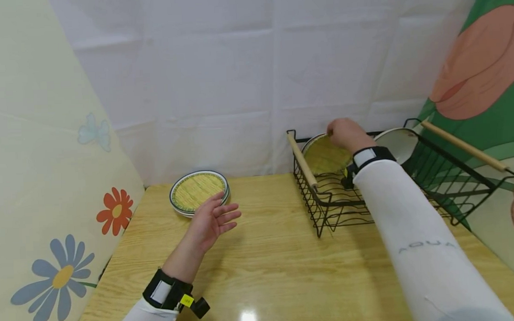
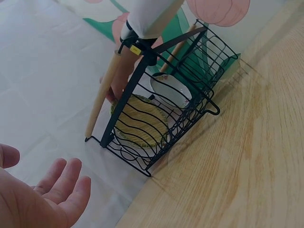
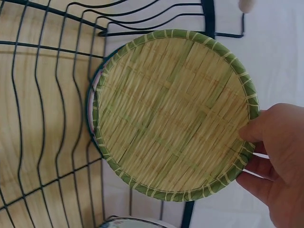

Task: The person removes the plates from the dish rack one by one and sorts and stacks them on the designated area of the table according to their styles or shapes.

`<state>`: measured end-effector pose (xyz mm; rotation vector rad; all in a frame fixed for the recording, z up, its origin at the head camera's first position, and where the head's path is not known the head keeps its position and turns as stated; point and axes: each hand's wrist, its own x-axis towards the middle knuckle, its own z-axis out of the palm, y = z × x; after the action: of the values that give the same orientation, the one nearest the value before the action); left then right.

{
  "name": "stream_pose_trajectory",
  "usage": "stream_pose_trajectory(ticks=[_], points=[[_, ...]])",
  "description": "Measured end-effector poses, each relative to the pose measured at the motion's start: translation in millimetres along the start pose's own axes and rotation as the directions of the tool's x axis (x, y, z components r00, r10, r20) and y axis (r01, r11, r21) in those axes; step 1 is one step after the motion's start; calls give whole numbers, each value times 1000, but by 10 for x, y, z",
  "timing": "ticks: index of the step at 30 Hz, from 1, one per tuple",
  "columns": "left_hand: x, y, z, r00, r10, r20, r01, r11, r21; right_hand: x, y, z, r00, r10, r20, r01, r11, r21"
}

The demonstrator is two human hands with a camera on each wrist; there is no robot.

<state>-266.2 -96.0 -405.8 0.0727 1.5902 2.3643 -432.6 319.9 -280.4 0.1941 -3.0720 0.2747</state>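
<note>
My right hand [image 1: 349,133] pinches the edge of a round woven bamboo mat [image 3: 173,116] with a green bound rim, thumb on its face and fingers behind. The mat stands on edge at the left end of a black wire dish rack [image 1: 336,203], and a sliver of plate rim shows behind it in the right wrist view. My left hand [image 1: 210,222] is held palm up with fingers loosely extended, holding nothing. It is in front of a short stack of plates [image 1: 185,212], topped by another woven mat [image 1: 196,191].
A white dish [image 1: 397,144] stands farther right in the rack. The rack has wooden handles [image 1: 302,161] at both ends and sits against the white cloth backdrop [image 1: 210,86]. Wooden tabletop [image 1: 261,265] runs between the stack and rack; painted panels flank both sides.
</note>
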Motion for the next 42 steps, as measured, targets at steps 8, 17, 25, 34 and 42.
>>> stream_pose_trajectory(ticks=[8,17,25,34,42], points=[[1,12,-13,1000,5,1,-5,1000,5,71,43,-255,999,-27,-23,27,1000,7],[-1,25,-6,1000,4,5,-4,1000,1,-63,70,-599,999,-31,-29,33,997,73],[22,28,8,1000,2,15,-2,1000,0,-181,270,-745,997,55,-59,-33,946,324],[80,-3,7,1000,-6,13,6,1000,-6,-275,398,-652,975,221,13,-122,487,865],[95,10,31,1000,-13,7,13,1000,-13,-415,286,-489,981,186,60,-72,59,996]])
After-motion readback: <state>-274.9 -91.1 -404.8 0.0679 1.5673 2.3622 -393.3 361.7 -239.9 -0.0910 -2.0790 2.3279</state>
